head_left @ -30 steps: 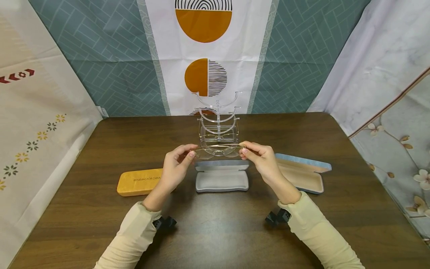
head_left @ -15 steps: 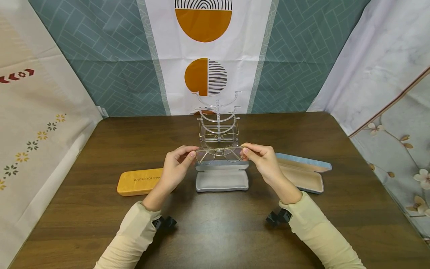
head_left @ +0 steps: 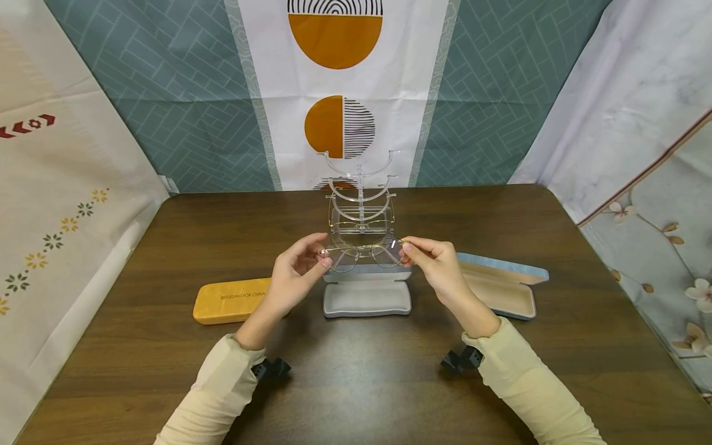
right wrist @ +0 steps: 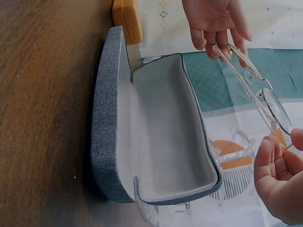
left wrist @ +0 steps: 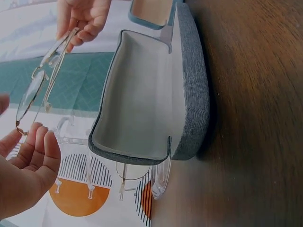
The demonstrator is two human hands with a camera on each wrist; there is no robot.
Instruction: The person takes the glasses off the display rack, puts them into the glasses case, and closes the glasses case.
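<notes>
Thin gold-rimmed eyeglasses (head_left: 364, 248) are held up above the open grey glasses case (head_left: 367, 299) in the head view, temples folded behind the lenses. My right hand (head_left: 436, 266) pinches their right end between thumb and fingers. At the other end my left hand (head_left: 295, 272) has thumb and index finger spread apart, the frame's corner lying between them. In the right wrist view, the left hand (right wrist: 215, 21) shows loose fingers beside the eyeglasses (right wrist: 265, 90). The grey case (left wrist: 135, 94) fills the middle of the left wrist view, its inside pale.
A clear display stand (head_left: 361, 201) behind the eyeglasses bears further glasses low down. A closed yellow case (head_left: 230, 303) lies at left on the brown table (head_left: 356, 395). To the right is an open blue case (head_left: 503, 295) with a beige inside, partly behind the right hand.
The eyeglasses have tipped so their lenses face me, and dropped slightly. My left thumb and index finger have parted from their pinch on the frame. The right hand keeps its hold.
</notes>
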